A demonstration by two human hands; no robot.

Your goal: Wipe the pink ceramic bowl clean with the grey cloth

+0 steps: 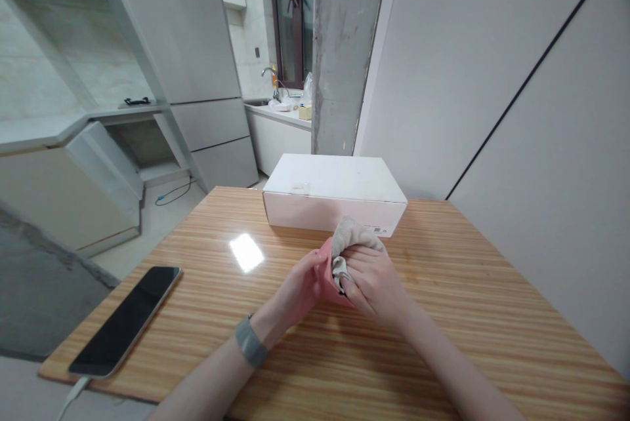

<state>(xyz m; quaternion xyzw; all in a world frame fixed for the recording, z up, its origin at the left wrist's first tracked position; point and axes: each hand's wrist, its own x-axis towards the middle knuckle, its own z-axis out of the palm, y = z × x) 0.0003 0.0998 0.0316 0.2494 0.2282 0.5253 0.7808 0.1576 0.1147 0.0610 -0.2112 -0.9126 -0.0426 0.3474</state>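
Both my hands meet over the middle of the wooden table (443,316). My left hand (298,290) is closed on a small pink object (327,271), gripping it from the left. My right hand (375,280) is closed on a beige cloth (350,232), which bunches up over the top of the pink object and is tucked against it under my fingers. A grey band (250,341) circles my left wrist. Just behind the hands lies a closed white box (333,190).
A dark phone (126,320) with a white cable lies face up near the table's left front corner. A white wall runs along the right. Beyond the table stand a fridge (189,60), a grey pillar and a counter with a tap.
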